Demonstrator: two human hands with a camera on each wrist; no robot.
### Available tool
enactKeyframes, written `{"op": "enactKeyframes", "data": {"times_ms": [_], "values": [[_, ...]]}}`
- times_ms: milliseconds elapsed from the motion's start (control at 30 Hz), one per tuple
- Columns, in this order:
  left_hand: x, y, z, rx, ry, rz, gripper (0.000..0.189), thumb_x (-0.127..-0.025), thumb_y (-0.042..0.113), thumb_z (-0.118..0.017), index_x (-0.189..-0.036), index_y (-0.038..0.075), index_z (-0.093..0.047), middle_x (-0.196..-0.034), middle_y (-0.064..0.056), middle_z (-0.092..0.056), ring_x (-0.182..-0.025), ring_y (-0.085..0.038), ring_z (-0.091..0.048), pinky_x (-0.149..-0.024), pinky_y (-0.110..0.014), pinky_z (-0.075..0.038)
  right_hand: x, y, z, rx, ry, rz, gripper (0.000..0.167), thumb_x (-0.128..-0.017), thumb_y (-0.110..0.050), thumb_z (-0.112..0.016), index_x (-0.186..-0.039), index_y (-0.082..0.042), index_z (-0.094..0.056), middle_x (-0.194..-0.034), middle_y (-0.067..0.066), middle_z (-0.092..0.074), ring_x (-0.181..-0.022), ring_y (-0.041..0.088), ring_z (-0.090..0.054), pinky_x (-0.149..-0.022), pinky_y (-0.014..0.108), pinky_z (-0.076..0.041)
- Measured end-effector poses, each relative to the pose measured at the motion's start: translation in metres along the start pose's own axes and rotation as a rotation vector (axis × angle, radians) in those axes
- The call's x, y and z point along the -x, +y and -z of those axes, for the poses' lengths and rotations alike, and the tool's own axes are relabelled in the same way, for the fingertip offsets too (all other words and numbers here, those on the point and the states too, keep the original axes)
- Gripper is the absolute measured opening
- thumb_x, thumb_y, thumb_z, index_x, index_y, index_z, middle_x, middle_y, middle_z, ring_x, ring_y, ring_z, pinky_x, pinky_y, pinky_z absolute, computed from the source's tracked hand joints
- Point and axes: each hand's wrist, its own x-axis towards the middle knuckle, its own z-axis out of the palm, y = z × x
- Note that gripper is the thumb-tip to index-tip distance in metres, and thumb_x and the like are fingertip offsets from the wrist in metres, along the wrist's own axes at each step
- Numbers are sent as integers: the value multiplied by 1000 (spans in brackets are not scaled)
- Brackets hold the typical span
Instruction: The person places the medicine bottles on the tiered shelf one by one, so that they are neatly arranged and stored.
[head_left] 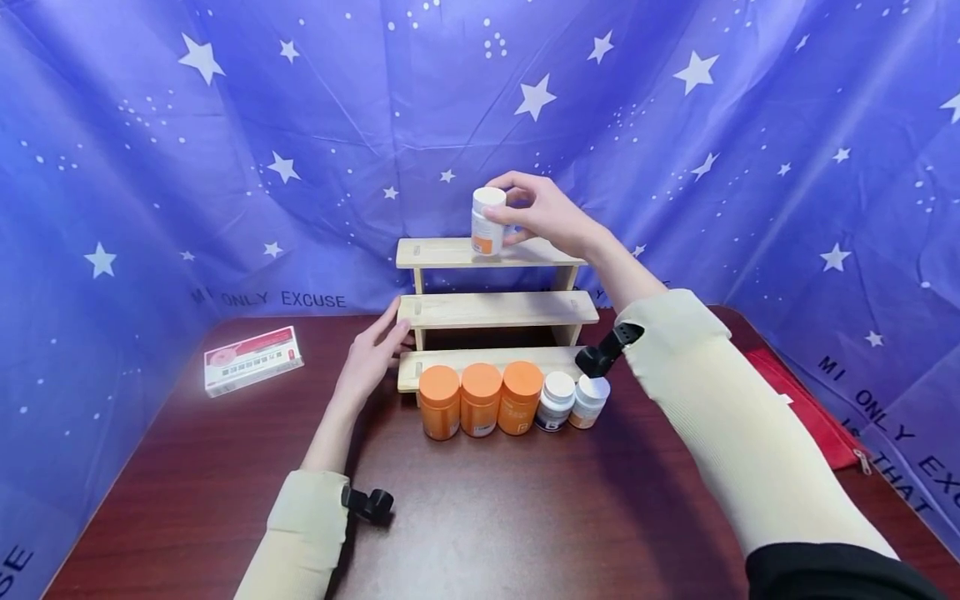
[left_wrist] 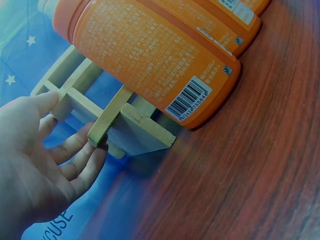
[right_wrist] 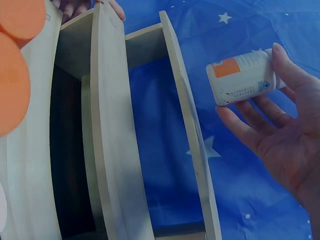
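Observation:
My right hand [head_left: 546,212] holds a small white bottle [head_left: 488,221] with an orange patch on its label, thumb on one side and fingers on the other. In the head view the bottle overlaps the top board of a three-step wooden stand [head_left: 498,309]; the right wrist view shows the bottle [right_wrist: 241,77] tilted beside that board. My left hand [head_left: 372,354] grips the stand's left end, its thumb and fingers around the middle board's end. Three orange bottles [head_left: 481,400] and two white bottles [head_left: 556,402] form a row before the lowest step.
A white and red box [head_left: 252,360] lies at the left of the dark wooden table [head_left: 465,517]. At the right edge is a red zip pouch [head_left: 806,408], partly behind my right sleeve. A blue star-patterned cloth [head_left: 337,108] hangs around the back and sides.

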Motion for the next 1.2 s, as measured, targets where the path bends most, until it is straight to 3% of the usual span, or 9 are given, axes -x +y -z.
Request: {"op": "enactKeyframes", "data": {"times_ms": [167, 367, 600, 767, 1000, 1200], "values": [[1, -1, 1, 10, 0, 8, 66, -102, 60, -52, -161, 39, -30, -144, -17, -62, -115, -34, -68, -93, -40, -61, -12, 1, -13, -14, 20, -3, 34, -98, -19, -71, -129, -13, -60, -112, 8, -64, -110, 23, -65, -90, 51, -63], [1, -2, 1, 3, 8, 11, 65, -102, 60, -52, -160, 40, -32, -151, -13, -57, -112, -31, -69, -90, -37, -61, -23, 3, -27, -33, 28, -18, 37, -98, -18, -71, -132, -10, -59, -115, 10, -63, -111, 24, -64, -90, 51, -63], [0, -4, 0, 14, 3, -1, 65, -102, 60, -53, -160, 40, -32, -144, -18, -61, -110, -30, -69, -91, -39, -62, -33, 6, -38, -18, 39, -35, 41, -98, -21, -71, -134, -10, -57, -116, 9, -58, -114, 27, -62, -93, 51, -62], [-1, -4, -1, 24, 3, 0, 63, -101, 60, -54, -158, 43, -33, -138, -20, -65, -112, -33, -68, -96, -47, -60, -35, 8, -42, -6, 47, -36, 41, -98, -24, -71, -134, -10, -57, -113, 8, -57, -113, 26, -62, -92, 49, -63], [-2, -3, -2, 28, -7, -6, 64, -102, 60, -53, -160, 41, -32, -124, -22, -72, -111, -31, -69, -96, -46, -60, -35, 10, -43, 7, 61, -34, 40, -99, -25, -71, -134, -11, -58, -116, 9, -58, -113, 26, -64, -92, 48, -63], [-2, -2, -1, 35, -2, 2, 61, -102, 58, -55, -157, 45, -34, -124, -23, -71, -112, -33, -68, -96, -47, -60, -36, 12, -47, -3, 77, -15, 41, -99, -24, -69, -136, -9, -58, -115, 8, -59, -113, 27, -64, -92, 48, -63]]}}
